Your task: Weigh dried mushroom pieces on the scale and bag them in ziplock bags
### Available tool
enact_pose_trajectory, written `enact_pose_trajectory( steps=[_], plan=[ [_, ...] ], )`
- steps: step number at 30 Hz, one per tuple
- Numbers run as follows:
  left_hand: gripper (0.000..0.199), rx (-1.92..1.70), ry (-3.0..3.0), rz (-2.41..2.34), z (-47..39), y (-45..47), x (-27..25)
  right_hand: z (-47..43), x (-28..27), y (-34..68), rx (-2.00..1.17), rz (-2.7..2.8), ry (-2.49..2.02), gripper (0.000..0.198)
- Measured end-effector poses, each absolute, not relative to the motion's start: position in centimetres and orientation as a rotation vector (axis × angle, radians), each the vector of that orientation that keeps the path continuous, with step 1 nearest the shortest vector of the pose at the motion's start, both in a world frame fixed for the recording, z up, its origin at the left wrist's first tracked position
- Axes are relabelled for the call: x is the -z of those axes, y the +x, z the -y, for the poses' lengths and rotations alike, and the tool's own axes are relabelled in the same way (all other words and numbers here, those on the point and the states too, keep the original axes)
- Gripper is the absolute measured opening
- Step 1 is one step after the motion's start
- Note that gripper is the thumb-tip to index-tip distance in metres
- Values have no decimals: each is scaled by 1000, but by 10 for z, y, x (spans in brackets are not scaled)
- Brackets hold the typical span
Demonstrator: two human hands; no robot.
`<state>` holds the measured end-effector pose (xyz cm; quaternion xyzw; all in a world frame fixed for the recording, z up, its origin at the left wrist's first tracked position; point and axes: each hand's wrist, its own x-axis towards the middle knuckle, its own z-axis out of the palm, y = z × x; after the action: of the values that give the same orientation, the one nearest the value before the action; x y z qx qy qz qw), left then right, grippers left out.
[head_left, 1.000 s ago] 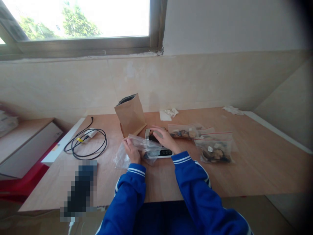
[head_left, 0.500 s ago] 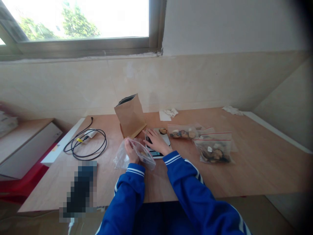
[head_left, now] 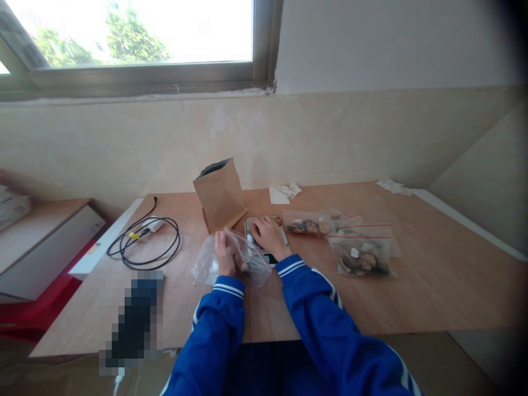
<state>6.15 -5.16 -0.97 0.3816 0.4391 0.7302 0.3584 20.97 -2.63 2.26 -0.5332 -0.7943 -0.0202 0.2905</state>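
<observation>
My left hand (head_left: 225,253) is closed on the edge of a clear zip bag (head_left: 258,269), which lies tilted with a few brownish pieces in it. More clear plastic bags (head_left: 205,265) lie under and beside that hand. Over the small kitchen scale (head_left: 282,234) is my right hand (head_left: 269,236), its fingers curled down at the plate. What those fingers hold, if anything, is hidden. A brown dried slice (head_left: 279,220) shows at the scale's far right corner, partly behind the hand.
A brown paper bag (head_left: 220,195) stands open behind the scale. Filled zip bags (head_left: 363,258) of dried pieces lie to the right. A coiled black cable (head_left: 179,242) and a blurred-out dark device (head_left: 134,322) are at the left. Crumpled tissue (head_left: 291,190) lies near the wall.
My right hand's fingers have gone from spread to curled over the scale. The zip bag in my left hand has shifted slightly right, and a brownish piece shows lower in it.
</observation>
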Motion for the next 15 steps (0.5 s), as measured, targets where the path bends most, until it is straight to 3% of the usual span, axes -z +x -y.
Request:
enact_pose_trajectory(
  steps=[9,15],
  plan=[
    [34,-1869,968,-1128,54,65,3,13,-32,222,-198,1697,-1424,21],
    [34,-1873,961,-1118,54,66,4,32,-76,207,-969,1160,-1075,28]
  ],
)
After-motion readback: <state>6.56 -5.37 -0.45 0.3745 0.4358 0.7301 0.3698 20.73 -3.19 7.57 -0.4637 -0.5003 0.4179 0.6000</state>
